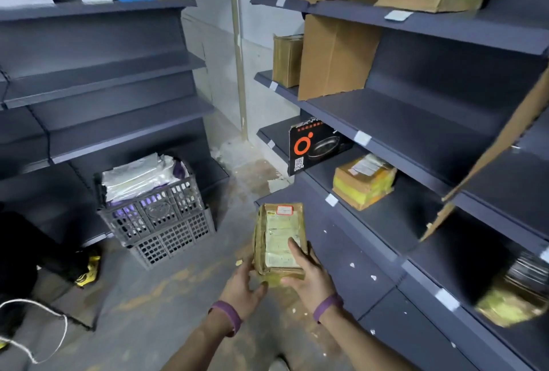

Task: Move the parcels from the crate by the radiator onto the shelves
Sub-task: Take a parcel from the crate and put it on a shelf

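I hold a small brown cardboard parcel (280, 237) with a white label, wrapped in tape, in front of me at the lower middle. My left hand (242, 284) grips its near left corner from below. My right hand (309, 272) lies along its right side with the thumb on the label. A dark plastic crate (154, 213) stands on the floor to the left, stacked on a second crate and filled with several flat grey and purple bagged parcels (139, 174). Dark shelves (386, 121) rise on my right, next to the parcel.
On the right shelves stand tall cardboard boxes (335, 55), a black pan box (318, 145), a yellow-taped parcel (364, 182) and more boxes. Left shelves (113, 79) carry small boxes on top. A pipe (239, 44) runs down the back wall. A white cord (44, 311) lies at the lower left.
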The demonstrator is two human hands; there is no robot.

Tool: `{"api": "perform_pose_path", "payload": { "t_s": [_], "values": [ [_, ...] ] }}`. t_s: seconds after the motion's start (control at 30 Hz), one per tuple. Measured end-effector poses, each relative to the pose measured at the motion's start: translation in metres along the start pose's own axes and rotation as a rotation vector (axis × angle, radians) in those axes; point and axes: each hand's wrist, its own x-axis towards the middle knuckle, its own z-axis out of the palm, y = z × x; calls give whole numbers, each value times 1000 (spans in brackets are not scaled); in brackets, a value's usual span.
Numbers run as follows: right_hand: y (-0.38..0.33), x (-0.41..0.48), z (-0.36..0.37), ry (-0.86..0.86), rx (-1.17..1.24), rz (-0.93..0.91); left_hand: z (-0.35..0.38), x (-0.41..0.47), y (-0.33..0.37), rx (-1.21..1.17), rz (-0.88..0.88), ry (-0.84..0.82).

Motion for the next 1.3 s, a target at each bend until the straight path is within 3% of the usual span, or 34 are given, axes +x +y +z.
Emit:
{"api": "perform_pose_path", "payload": {
  "t_s": [0.2, 0.53, 0.93, 1.1, 1.3],
  "values": [
    [-22, 122, 3, -44, -66, -66, -47, 105, 7, 99, -53, 37],
    [-49, 263, 4, -61, -29, -99, -105, 236, 24, -41, -121, 65],
    [-88, 402, 60, 33, -66, 23, -175, 410, -21, -117, -82, -64],
    [-113, 455, 88, 243, -24, 151, -213, 480, -36, -60, -17, -167],
    [-116, 503, 83, 292, 54, 277, -216, 548, -32, -72, 22, -277]
  ]
}}
